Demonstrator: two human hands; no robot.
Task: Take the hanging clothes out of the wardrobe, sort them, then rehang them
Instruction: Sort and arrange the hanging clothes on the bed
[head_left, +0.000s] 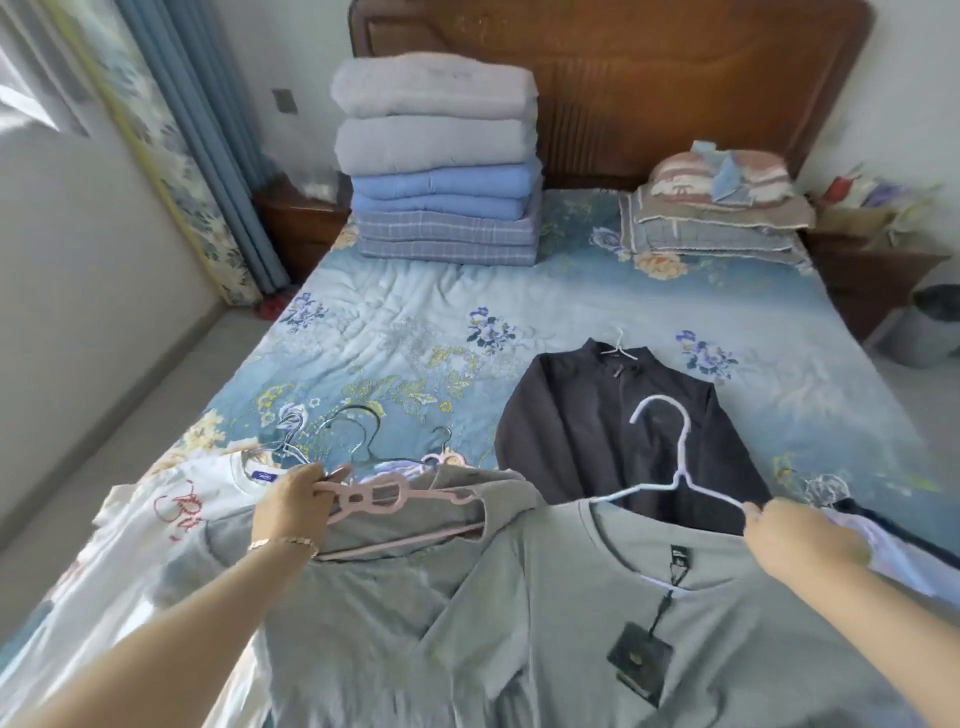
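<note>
My left hand (293, 501) grips the end of a pink plastic hanger (387, 496) that carries a grey garment (363, 597). My right hand (795, 535) holds the shoulder of a grey-green T-shirt (623, 623) on a pale blue wire hanger (670, 447); a black tag (641, 665) dangles from its collar. A dark jacket (587, 421) on a white hanger lies flat on the bed behind. A white T-shirt with red script (171, 514) lies at the left, with several loose hanger hooks (332, 436) above it.
The bed (415, 312) has a blue floral cover. A stack of folded quilts (441, 161) stands at the headboard, pillows (722, 208) to its right. Pale fabric (883, 551) lies at the right edge. Nightstands flank the bed; a bin (930, 327) stands at the right.
</note>
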